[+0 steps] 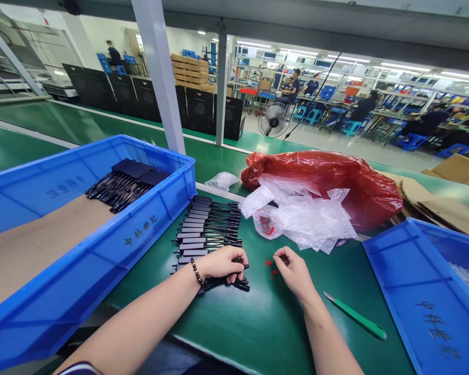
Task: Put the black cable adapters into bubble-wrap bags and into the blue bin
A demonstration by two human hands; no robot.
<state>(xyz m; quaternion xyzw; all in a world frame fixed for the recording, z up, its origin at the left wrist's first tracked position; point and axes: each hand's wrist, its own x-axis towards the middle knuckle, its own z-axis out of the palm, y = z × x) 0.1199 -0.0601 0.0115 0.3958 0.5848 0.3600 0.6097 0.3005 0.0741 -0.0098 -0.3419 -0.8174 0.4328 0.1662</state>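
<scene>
My left hand (227, 263) is closed around the cable end of one of the black box-and-cable units at the near end of a row. The row of black units (193, 229) lies side by side on the green table, boxes to the left, cable ends to the right. My right hand (293, 268) is closed in a pinch beside a few small red rings (272, 273) on the table. Whatever sits between its fingertips is too small to make out. Behind the hands lies a clear plastic bag (267, 224) with more red pieces in it.
A blue bin (156, 224) at left holds more black units (128, 182). Bubble-wrap bags (316, 216) rest against a red plastic bag (328, 177). At right are a green-handled knife (355, 315), blade pointing away, and another blue bin (418, 302). Posts (160, 73) rise behind.
</scene>
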